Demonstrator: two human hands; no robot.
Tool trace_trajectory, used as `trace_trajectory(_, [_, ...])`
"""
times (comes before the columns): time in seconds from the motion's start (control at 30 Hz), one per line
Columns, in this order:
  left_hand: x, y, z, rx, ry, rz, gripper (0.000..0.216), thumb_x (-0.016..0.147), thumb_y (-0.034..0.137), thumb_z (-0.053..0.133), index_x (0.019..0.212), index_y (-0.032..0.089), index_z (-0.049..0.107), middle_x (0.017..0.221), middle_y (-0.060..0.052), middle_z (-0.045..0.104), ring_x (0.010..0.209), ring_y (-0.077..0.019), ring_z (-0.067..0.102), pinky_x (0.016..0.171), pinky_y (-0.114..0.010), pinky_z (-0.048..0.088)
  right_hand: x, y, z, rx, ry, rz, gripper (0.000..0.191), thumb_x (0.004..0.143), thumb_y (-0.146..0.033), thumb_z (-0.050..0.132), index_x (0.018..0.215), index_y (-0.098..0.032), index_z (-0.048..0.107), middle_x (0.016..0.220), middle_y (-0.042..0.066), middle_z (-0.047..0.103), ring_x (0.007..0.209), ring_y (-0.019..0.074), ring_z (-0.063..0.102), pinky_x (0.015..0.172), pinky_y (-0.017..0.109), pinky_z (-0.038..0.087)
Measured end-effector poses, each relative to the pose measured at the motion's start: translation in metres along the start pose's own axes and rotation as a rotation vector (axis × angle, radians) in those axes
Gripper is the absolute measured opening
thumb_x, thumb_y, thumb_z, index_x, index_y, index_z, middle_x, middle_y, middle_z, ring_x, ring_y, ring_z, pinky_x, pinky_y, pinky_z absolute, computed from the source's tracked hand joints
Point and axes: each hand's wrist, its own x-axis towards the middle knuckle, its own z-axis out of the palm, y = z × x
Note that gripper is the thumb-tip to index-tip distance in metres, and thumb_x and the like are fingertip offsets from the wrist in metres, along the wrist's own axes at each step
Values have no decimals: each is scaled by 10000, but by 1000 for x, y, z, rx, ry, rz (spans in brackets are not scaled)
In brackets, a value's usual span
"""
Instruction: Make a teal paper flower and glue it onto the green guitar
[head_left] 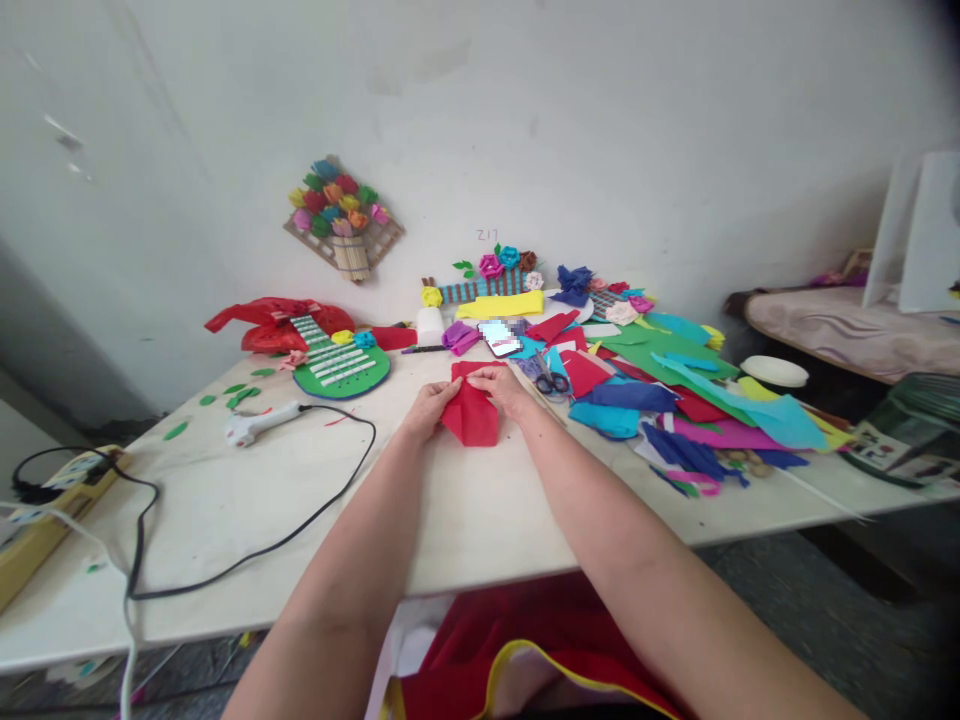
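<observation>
Clock directions were taken from the red sheet, with twelve o'clock toward the wall. Nearest, at six o'clock, a red garment (547, 620) with yellow edging showed below the bench (480, 530). The red sheet (474, 425) was found just above the bench's middle, creased down its length. Both hands held it: the left hand (430, 410) pinched its upper left edge, fingers narrow, and the right hand (496, 388) gripped its upper right, fingers likewise narrow.

At eight o'clock, a yellow power strip (45, 532) lay by the bench's left edge. At nine o'clock lay a white glue gun (262, 424), well apart from the hands. Toward three o'clock, a glass jar (911, 420) stood at the far right. Scissors (542, 381) lay near the right hand at two o'clock, beside heaped coloured paper (630, 395).

Farther off, a rounded green panel (306, 378) with white strips lay at ten o'clock, and a phone (501, 340) at one. On the wall, a bouquet ornament (337, 205) hung at eleven.
</observation>
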Motion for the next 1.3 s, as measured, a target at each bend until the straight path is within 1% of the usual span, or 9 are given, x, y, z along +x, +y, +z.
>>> trace_trajectory(0.13, [-2,1,1,-22,-17,14,384,615,482,726,635,116,611,526,-17,595,427,-74,478,427,-195,346,-1,0,1,-7,2,-17,166,508,-266,696,631,-157,672,567,-22,605,556,98,495,573,246,385])
trace_trajectory(0.33, [-2,2,1,-17,-6,-25,374,529,388,799,722,101,657,635,-53,661,500,-113,555,488,-219,405,-2,-1,2,-67,-15,-91,163,518,-284,693,620,-158,677,591,-15,618,583,102,504,593,245,394])
trace_trajectory(0.53, [-1,0,0,-4,11,-24,373,524,379,799,732,100,665,629,-53,660,496,-115,556,489,-221,409,0,1,-2,-31,-64,-37,222,584,-355,664,671,-152,687,595,0,615,557,104,501,549,238,385])
trace_trajectory(0.67, [-1,-1,-1,-17,1,-24,370,529,370,799,741,97,671,650,-61,669,504,-116,562,493,-221,414,2,5,-2,-20,-81,-30,235,558,-362,701,667,-154,677,619,1,626,595,118,528,579,246,402])
trace_trajectory(0.83, [-2,0,-1,-27,-10,-34,374,529,367,803,749,93,675,660,-65,674,519,-117,574,511,-220,426,2,6,-2,-4,-79,-30,253,538,-371,715,660,-153,675,618,2,627,587,116,528,581,247,401])
trace_trajectory(1.07, [-3,2,1,-25,-24,-40,377,528,368,804,753,93,677,669,-73,682,523,-127,582,515,-227,437,3,7,-2,3,-76,-41,220,527,-334,724,632,-149,670,610,-1,622,604,115,529,622,262,416])
trace_trajectory(1.3, [-4,3,1,-32,-53,-42,377,554,366,794,775,86,674,692,-77,690,537,-129,594,526,-226,441,4,7,-1,9,-66,-40,208,524,-314,719,625,-142,660,599,-10,608,592,111,517,614,262,404])
